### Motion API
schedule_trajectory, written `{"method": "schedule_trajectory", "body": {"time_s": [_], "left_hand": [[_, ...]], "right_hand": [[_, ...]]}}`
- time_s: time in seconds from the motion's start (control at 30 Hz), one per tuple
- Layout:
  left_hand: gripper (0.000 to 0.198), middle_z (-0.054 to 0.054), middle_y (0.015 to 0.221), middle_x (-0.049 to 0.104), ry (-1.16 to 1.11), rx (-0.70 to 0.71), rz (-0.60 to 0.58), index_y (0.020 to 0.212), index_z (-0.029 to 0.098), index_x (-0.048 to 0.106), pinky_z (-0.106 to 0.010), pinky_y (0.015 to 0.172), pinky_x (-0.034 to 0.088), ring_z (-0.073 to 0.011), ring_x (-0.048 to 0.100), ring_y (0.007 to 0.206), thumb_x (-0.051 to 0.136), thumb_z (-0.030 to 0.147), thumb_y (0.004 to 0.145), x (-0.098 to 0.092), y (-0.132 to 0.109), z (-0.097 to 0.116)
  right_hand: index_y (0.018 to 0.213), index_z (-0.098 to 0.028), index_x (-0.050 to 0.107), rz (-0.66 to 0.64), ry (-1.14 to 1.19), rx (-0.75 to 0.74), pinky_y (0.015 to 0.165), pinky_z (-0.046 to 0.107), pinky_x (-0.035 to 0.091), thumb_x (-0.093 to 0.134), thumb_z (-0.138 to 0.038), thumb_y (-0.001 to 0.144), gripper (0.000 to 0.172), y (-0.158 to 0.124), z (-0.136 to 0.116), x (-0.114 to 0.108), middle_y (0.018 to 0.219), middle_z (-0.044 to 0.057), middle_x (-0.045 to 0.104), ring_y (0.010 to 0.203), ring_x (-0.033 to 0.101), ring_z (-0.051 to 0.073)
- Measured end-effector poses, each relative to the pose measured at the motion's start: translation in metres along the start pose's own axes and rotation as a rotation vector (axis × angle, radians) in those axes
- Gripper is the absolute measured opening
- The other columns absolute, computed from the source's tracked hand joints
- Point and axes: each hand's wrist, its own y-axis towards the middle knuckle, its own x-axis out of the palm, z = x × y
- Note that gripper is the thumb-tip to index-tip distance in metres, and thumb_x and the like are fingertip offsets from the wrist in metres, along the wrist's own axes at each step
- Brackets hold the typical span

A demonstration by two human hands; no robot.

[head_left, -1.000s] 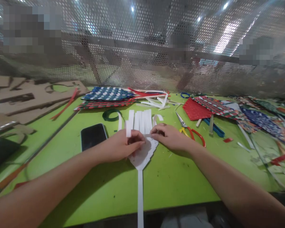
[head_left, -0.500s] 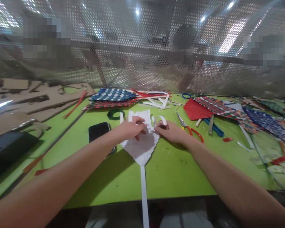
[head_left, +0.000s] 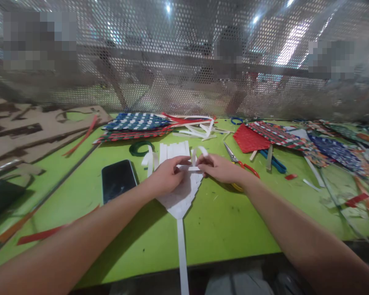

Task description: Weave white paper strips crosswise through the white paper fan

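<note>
A white woven piece [head_left: 180,194] of flat strips lies on the green table, tapering toward me into a long single strip that hangs over the edge. Its upright strips fan out at the far end, and loose ends curl up at both sides. My left hand [head_left: 169,174] rests on its left half, fingers bent around one end of a white crosswise strip [head_left: 191,168]. At the right edge my right hand [head_left: 218,167] pinches the other end of that strip between thumb and fingers. The left fingertips are partly hidden.
A phone [head_left: 118,180] lies left of the weaving, with a green strip coil [head_left: 140,148] behind it. Orange-handled scissors [head_left: 233,155] are by my right hand. Woven fans [head_left: 137,121], a red piece [head_left: 252,139] and cardboard [head_left: 55,127] lie farther back, before a perforated screen [head_left: 178,90].
My left hand has moved down and left on the weaving, its fingers closing in. The crosswise strip now shows stretched between both hands. The view has shifted slightly right.
</note>
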Motion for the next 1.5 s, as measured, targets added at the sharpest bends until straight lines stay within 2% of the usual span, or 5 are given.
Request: {"method": "schedule_trajectory", "body": {"time_s": [0.33,0.67,0.9,1.13,1.5], "left_hand": [[0.069,-0.016,0.139,0.061,-0.257,-0.016,-0.043,0.15,0.02,0.047,-0.028,0.064,0.052,-0.0104,0.06,0.067,0.069,0.032,0.086,0.007,-0.001,0.003],[0.027,0.002,0.065,0.064,-0.194,-0.049,-0.009,0.104,0.019,0.071,-0.023,0.054,0.039,-0.0123,0.055,0.057,0.074,0.04,0.087,0.011,0.0,0.005],[0.01,0.0,0.069,0.067,-0.11,-0.122,0.183,0.096,0.02,0.07,-0.023,0.049,0.041,-0.0121,0.054,0.051,0.069,0.027,0.09,0.012,-0.001,0.009],[0.029,-0.01,0.107,0.071,-0.213,-0.288,0.349,0.116,0.018,0.062,-0.022,0.034,0.037,-0.0092,0.056,0.048,0.073,0.02,0.089,0.008,0.002,0.008],[0.036,-0.014,0.117,0.07,-0.287,-0.294,0.324,0.123,0.014,0.062,-0.022,0.034,0.04,-0.0106,0.064,0.055,0.074,0.016,0.089,0.009,0.002,0.008]], "right_hand": [[0.107,-0.021,0.06,-0.016,0.038,0.007,0.067,0.031,0.054,0.06,-0.021,0.095,0.012,-0.005,-0.001,-0.006,0.099,0.006,0.073,0.079,0.07,0.018],[0.105,-0.021,0.064,0.047,-0.024,0.032,0.073,0.035,0.052,0.065,-0.025,0.092,0.014,-0.005,-0.005,-0.003,0.099,0.007,0.074,0.084,0.067,0.02],[0.104,-0.022,0.065,0.078,-0.205,-0.029,0.073,0.033,0.049,0.058,-0.024,0.095,0.012,-0.006,-0.01,0.003,0.091,0.005,0.074,0.08,0.066,0.019],[0.1,-0.023,0.066,0.094,-0.294,-0.008,0.069,0.032,0.046,0.057,-0.027,0.097,0.011,-0.004,-0.011,0.008,0.093,0.005,0.073,0.08,0.063,0.02],[0.105,-0.022,0.063,0.086,-0.181,-0.086,0.075,0.035,0.048,0.058,-0.023,0.095,0.011,-0.006,-0.003,0.004,0.097,0.006,0.072,0.084,0.065,0.021]]}}
